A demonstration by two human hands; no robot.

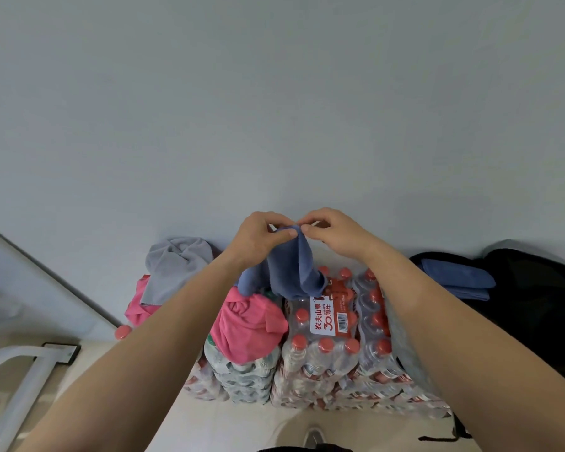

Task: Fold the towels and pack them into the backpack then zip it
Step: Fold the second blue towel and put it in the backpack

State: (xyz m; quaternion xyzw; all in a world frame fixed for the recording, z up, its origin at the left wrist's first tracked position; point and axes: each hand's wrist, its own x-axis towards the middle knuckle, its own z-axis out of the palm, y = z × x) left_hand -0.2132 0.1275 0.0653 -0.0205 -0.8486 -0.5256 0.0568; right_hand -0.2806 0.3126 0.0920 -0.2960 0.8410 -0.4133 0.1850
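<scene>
Centre frame: left hand [258,238] and right hand [331,233] both pinch the blue towel [291,272] by its top edge, presumably so it hangs straight for folding. At right, the backpack [542,314] lies open, a folded towel [457,278] inside

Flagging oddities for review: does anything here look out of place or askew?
The work surface is odd: stacked water-bottle packs serve as a table. The pink towel and grey towel lie crumpled on them, unfolded. Nothing looks spilled or damaged.
</scene>
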